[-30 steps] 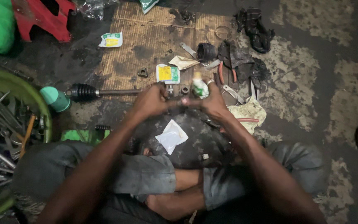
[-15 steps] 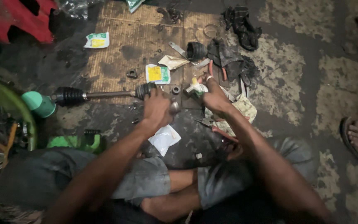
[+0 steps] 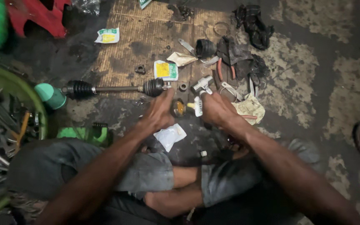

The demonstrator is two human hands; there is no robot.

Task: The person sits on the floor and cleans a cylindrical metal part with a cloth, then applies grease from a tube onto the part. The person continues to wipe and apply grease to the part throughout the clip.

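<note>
Right hand [image 3: 218,109] in a closed grip on a small white tube [image 3: 198,106], left hand [image 3: 160,112] open-fingered just beside a round joint part [image 3: 178,108] on the floor [image 3: 313,75], drive shaft [image 3: 117,88] lying near

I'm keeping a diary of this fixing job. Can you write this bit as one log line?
left hand: beside round joint part | right hand: holds white packet | axle: on floor, left of hands

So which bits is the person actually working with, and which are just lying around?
In use:
- left hand beside the small round metal part
- right hand holding a small white tube
- axle shaft with black rubber boots

Lying about:
- yellow-and-white sachets
- black rags
- green basin of tools
- red plastic stool
</note>
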